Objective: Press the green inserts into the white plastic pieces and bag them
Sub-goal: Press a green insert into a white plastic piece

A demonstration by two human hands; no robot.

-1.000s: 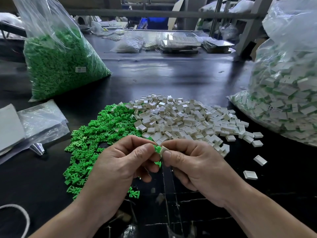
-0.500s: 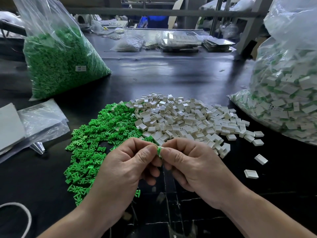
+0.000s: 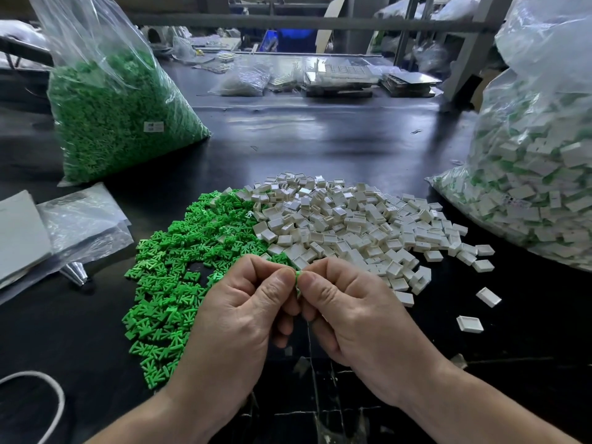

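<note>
Green shows only as a thin sliver between two thumb tips: one green insert (image 3: 298,276), pinched by the left hand (image 3: 243,315) and the right hand (image 3: 349,315). Both hands have their fingers curled in and are held low over the near part of the black table (image 3: 304,133).

Behind the knuckles lies the green heap (image 3: 173,270) of loose inserts. Touching it on the right is the white heap (image 3: 352,225) of plastic pieces. The hands cover the near edge of both heaps. Two stray white pieces (image 3: 470,324) lie apart to the right.

A green-filled bag (image 3: 112,116) stands at far left. At the right a mixed bag (image 3: 538,174) of white and green parts is cut off by the frame. Flat clear bags (image 3: 83,219) lie at the left edge, and a white cord (image 3: 54,405) curves in at the lower left corner.

The thumbs hide whether a white piece sits behind them. The far trays (image 3: 339,75) are too blurred to make out.
</note>
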